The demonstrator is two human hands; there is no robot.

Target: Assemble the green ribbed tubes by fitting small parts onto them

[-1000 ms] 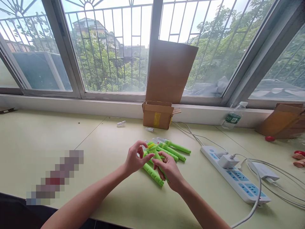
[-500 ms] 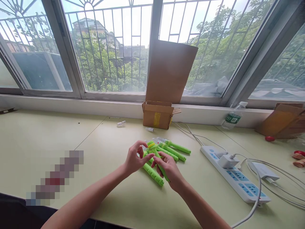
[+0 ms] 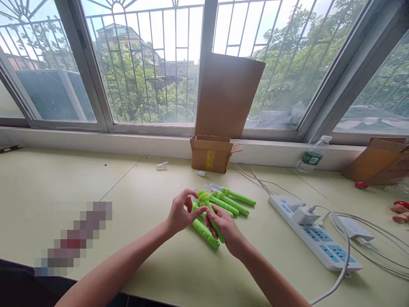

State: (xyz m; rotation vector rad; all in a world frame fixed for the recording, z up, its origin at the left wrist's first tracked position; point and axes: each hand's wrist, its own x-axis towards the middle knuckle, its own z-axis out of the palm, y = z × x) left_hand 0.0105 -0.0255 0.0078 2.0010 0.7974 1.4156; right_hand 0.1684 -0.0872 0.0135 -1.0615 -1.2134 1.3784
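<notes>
My right hand (image 3: pixel 226 226) is wrapped round a green ridged plastic handle (image 3: pixel 220 233) with a wider head and a yellow ring. Its lower end slants towards me. At the head, my left hand (image 3: pixel 179 211) bends its index finger and thumb into a curve, with the fingertips against the piece. Several similar green handles (image 3: pixel 243 197) with clear plastic ends lie fanned out on the table behind and beside my hands. One ridged green handle (image 3: pixel 207 235) lies just below my fingers, partly hidden by them.
A small cardboard box (image 3: pixel 209 157) stands by the window ledge, near a clear plastic piece (image 3: pixel 162 166) and a small whitish piece (image 3: pixel 200 173). On the right are a white power strip (image 3: pixel 316 234), looping cables and a plastic bottle (image 3: pixel 313 157). A blurred patch (image 3: pixel 73 243) covers something at left.
My right hand's fingers have closed a little further round the green handle, whose lower end has shifted slightly up. My left hand has stayed almost still.
</notes>
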